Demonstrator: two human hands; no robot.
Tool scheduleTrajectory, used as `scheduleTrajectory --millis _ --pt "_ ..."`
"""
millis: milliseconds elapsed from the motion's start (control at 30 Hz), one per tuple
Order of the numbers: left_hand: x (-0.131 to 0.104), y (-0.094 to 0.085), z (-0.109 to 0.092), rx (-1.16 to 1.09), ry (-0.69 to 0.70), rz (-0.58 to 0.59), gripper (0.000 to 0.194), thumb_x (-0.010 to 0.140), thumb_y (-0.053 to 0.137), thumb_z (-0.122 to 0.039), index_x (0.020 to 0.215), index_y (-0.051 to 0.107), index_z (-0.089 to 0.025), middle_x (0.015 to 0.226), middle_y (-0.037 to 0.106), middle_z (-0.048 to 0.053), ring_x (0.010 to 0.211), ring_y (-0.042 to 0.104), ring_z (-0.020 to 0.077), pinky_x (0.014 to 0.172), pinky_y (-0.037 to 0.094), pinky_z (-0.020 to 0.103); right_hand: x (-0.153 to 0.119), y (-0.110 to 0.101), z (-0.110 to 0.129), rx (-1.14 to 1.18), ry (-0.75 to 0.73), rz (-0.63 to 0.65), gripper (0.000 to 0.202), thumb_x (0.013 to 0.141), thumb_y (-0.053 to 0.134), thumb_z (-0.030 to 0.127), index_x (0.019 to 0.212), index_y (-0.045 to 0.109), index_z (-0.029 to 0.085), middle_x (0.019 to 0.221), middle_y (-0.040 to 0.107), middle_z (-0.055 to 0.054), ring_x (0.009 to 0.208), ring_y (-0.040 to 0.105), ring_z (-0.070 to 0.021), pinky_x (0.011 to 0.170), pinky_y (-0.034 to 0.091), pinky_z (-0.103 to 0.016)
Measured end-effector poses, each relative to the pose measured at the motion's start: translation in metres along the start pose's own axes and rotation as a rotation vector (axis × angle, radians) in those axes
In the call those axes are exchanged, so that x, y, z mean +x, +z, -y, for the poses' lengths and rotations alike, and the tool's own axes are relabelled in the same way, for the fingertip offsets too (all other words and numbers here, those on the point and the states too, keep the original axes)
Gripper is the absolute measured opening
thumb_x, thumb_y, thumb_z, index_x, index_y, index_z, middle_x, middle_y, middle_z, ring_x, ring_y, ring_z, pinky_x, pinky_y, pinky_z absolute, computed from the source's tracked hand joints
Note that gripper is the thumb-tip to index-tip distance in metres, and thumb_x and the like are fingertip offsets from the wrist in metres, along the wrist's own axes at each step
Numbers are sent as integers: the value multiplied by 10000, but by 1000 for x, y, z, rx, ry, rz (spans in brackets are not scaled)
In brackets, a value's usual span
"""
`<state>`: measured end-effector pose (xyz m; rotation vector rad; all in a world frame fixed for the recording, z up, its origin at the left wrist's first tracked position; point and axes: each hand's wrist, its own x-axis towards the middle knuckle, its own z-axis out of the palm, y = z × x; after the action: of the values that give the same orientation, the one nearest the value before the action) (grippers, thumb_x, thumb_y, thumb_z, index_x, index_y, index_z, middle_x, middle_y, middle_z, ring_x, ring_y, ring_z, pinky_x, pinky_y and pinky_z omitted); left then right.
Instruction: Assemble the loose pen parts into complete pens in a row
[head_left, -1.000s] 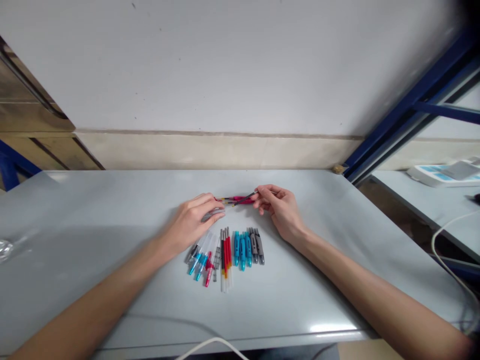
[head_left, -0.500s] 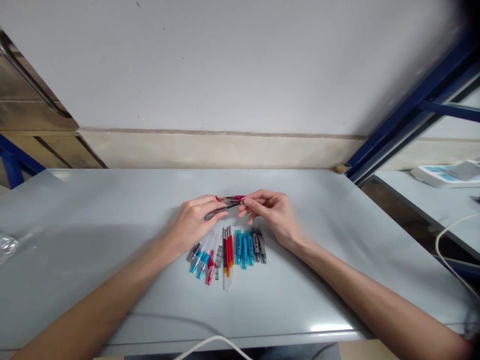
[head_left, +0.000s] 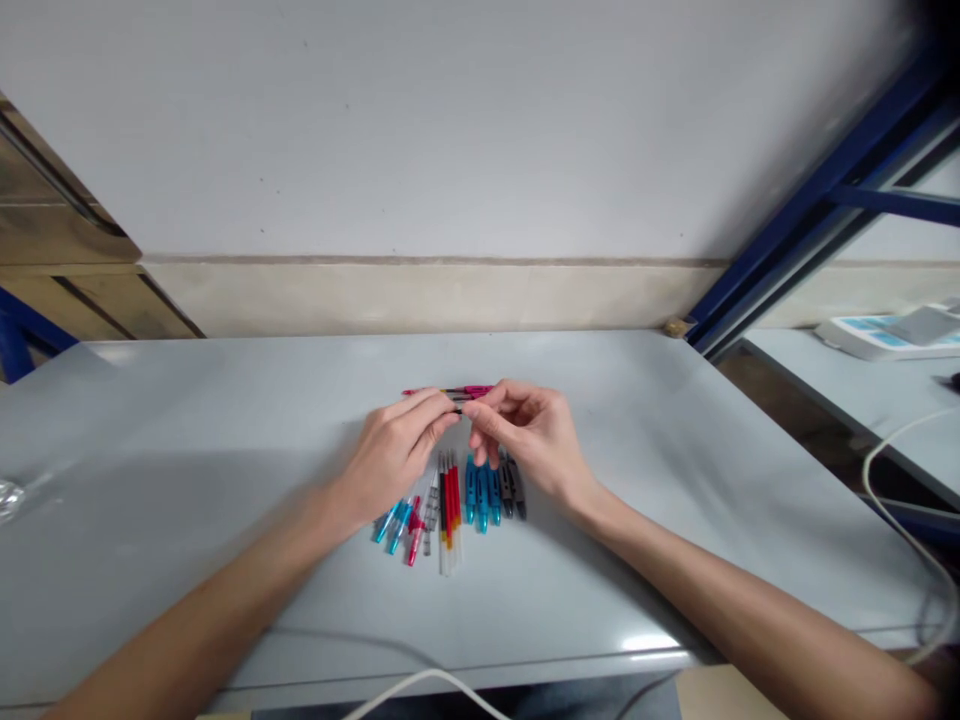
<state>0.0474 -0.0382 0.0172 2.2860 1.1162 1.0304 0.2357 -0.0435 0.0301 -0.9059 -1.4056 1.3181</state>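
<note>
My left hand (head_left: 397, 445) is closed around a dark, slender pen piece, mostly hidden by the fingers. My right hand (head_left: 529, 430) pinches at the end of that piece, its fingertips almost meeting the left ones. Behind the hands lie pink pens (head_left: 476, 391), partly covered. In front are ink refills (head_left: 450, 500), black and red with clear tails. To their right is a row of blue grip barrels (head_left: 482, 495) and grey grip barrels (head_left: 512, 488). Clear pen barrels with blue and pink ends (head_left: 397, 528) lie to the left, next to clear pieces (head_left: 430, 515).
A grey table (head_left: 225, 540) carries everything, with a pale wall behind it. Clear plastic (head_left: 10, 498) lies at the far left edge. A white cable (head_left: 427, 675) loops at the front edge. Blue frame posts (head_left: 787, 210) and a white device (head_left: 885, 335) stand on the right.
My hands have come closer together, and the dark pen piece that spanned the gap is now mostly hidden. More of the pink pens shows behind. The view has shifted slightly.
</note>
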Motion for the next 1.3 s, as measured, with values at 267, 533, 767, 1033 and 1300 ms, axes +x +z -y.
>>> scheduleTrajectory --millis 267,533,767,1033,1300 --pt "8 -12 17 -755 -438 -120 333 976 577 -482 829 547 -185 620 264 -70 475 204 61 418 137 175 6 -13 -16 -478 -160 96 133 898 656 178 1012 719 206 925 700 -33 829 624 -164 739 484 -306" --pt "10 -20 22 -1063 -525 -162 182 937 653 -358 935 535 -220 625 238 -82 463 163 58 372 148 131 8 -20 -17 -728 -203 230 90 919 668 180 975 732 210 976 697 -52 931 601 -195 800 453 -326" --pt "10 -22 25 -1058 -490 -153 218 942 633 -348 870 478 -214 633 304 -73 453 190 51 375 126 134 0 -9 -14 -819 -302 352 175 930 705 274 1093 712 210 1088 649 -77 1065 566 -240 972 448 -410" --pt "8 -22 30 -1018 -480 -144 240 940 640 -392 881 502 -205 632 308 -73 445 197 46 383 109 153 -11 6 -9 -941 -316 491 78 926 706 229 973 767 218 1018 617 -80 978 528 -238 875 459 -382" --pt "8 -22 26 -967 -506 -110 238 966 603 -412 900 512 -202 646 311 -66 457 193 46 398 94 176 -12 9 -8 -979 -256 463 175 871 778 343 969 766 198 959 614 -73 938 510 -241 847 455 -381"
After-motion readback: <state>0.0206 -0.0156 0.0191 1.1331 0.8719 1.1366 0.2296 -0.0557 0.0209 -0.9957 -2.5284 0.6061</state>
